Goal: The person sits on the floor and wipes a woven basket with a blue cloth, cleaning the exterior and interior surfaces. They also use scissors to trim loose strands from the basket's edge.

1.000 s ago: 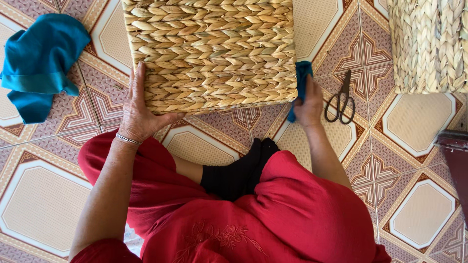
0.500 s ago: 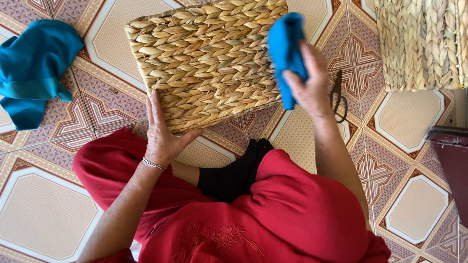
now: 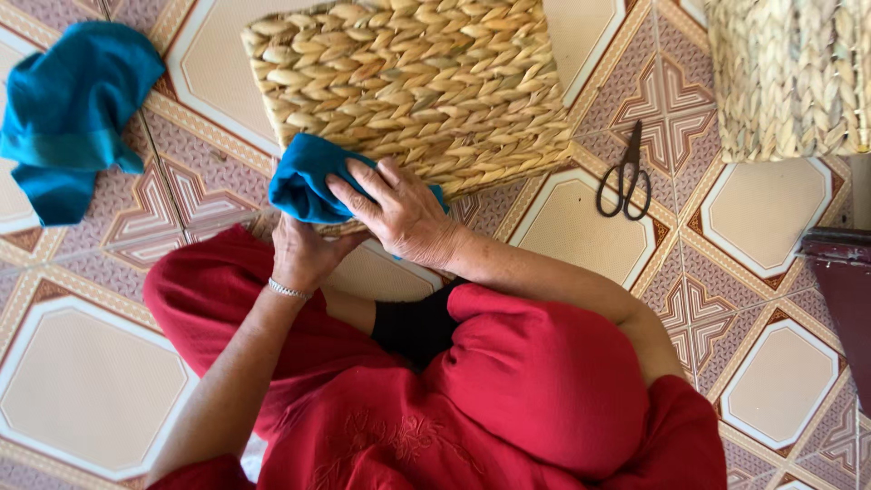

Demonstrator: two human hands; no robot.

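The patterned tile floor carries everything here, and the person sits on it in red clothing with knees drawn up. Largest of the things is the woven basket, tilted on its lower edge just in front of the knees, its braided side wall turned toward the camera; its opening faces away, so what it holds, if anything, cannot be told. A second woven basket stands at the upper right, well apart, its inside equally out of sight. A loose blue cloth heap lies on the floor to the left. The right hand presses a small blue cloth against the basket's lower left corner, fingers together and curled over the bunched fabric. The left hand sits beneath that corner, fingers partly hidden but apparently closed on the basket's edge to brace it. To wipe well, I would judge it best to keep the bracing hand firm so the basket does not rock, and to follow the run of the braids. Black scissors lie on the floor between the two baskets, touching neither.
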